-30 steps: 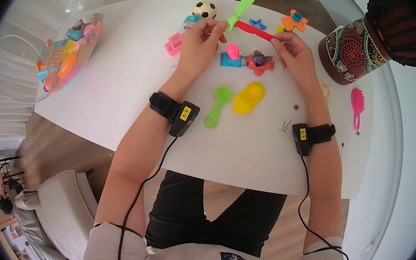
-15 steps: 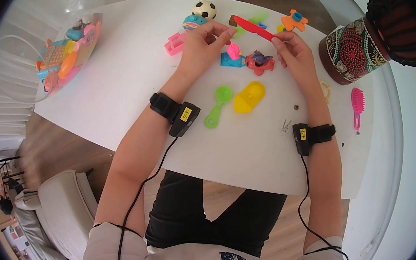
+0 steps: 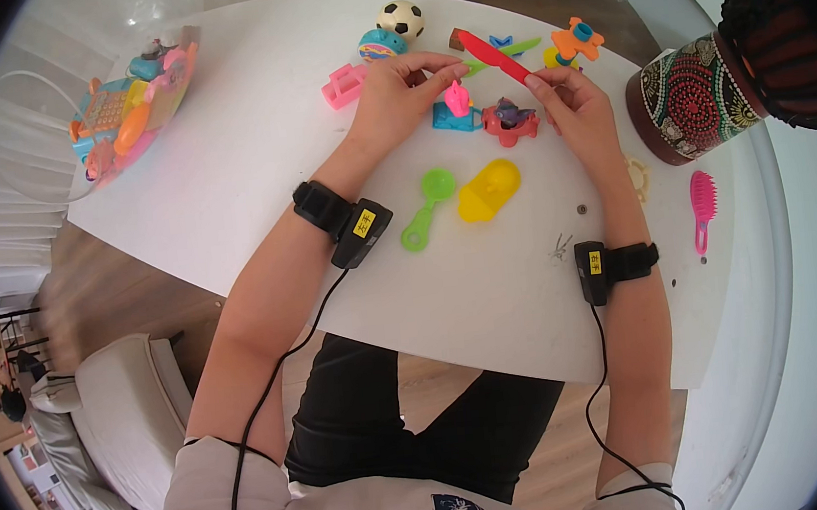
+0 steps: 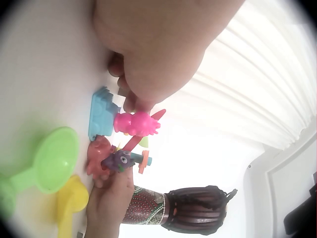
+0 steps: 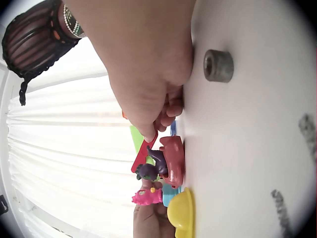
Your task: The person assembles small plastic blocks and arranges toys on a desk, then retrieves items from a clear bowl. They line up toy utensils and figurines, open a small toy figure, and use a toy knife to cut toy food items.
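Note:
My right hand (image 3: 574,106) pinches the end of a red toy knife (image 3: 490,53) between thumb and fingers, its blade slanting up to the left. The right wrist view also shows this red knife below the fingertips. My left hand (image 3: 403,96) is beside the knife with fingers loosely bent, thumb apart from the forefinger, holding nothing visible. Behind the red knife lies a green toy knife (image 3: 524,46), partly covered by it. Just below the hands are a pink figure (image 3: 458,100) on a blue piece (image 3: 452,118) and a purple figure (image 3: 510,112) in a red toy (image 3: 505,133).
Nearer on the white table lie a green spoon (image 3: 431,209) and a yellow toy (image 3: 489,191). A football (image 3: 401,20), a blue toy (image 3: 380,44) and a pink piece (image 3: 344,86) sit behind the left hand. At the right stand a patterned drum (image 3: 694,100) and a pink hairbrush (image 3: 704,210).
The left hand has let go of the green knife, which dropped away and now lies on the table behind the red one. The red knife stays in my right hand.

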Action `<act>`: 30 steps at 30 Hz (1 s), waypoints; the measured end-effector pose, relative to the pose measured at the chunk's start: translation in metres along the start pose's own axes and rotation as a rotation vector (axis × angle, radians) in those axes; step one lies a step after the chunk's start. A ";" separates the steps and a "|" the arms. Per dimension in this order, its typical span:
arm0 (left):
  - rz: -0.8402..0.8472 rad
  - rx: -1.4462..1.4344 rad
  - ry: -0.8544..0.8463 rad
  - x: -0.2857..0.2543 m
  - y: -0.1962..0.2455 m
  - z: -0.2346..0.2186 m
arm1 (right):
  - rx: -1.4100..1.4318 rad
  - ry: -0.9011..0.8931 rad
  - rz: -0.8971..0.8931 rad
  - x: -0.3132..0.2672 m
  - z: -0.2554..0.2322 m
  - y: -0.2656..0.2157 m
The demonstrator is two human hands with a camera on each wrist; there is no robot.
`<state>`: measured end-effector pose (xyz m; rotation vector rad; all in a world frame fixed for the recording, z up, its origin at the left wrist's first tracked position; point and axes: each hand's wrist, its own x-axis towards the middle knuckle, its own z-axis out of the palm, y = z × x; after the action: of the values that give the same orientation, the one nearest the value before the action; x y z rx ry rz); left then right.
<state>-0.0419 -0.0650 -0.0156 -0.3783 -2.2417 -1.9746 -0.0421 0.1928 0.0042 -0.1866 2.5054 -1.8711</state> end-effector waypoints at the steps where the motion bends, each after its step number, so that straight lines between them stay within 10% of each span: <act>1: 0.000 -0.003 0.003 0.000 0.000 0.000 | 0.003 0.001 0.007 0.000 0.000 0.000; 30: -0.069 0.004 -0.047 -0.001 0.009 -0.001 | 0.106 -0.046 -0.028 -0.003 0.001 -0.006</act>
<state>-0.0383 -0.0646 -0.0068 -0.3555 -2.3171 -2.0154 -0.0384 0.1904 0.0096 -0.2614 2.3788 -1.9799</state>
